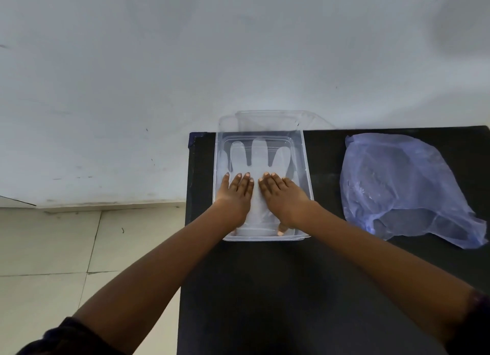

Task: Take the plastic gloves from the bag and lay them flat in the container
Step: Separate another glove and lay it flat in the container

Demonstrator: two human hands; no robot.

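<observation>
A clear plastic container (305, 169) stands on the black table near its far left corner. Inside it a translucent white plastic glove (258, 158) lies flat, fingers pointing away from me. My left hand (236, 195) and my right hand (283, 195) both rest palm down on the glove's lower part, side by side, fingers stretched out and pressing it. A crumpled blue-violet plastic bag (403, 185) lies on the table to the right of the container, apart from it. I cannot tell what the bag holds.
The container's clear lid (273, 118) leans behind it against the white wall. The black table (291, 288) ends just left of the container; beyond that edge is a tiled floor (66, 248).
</observation>
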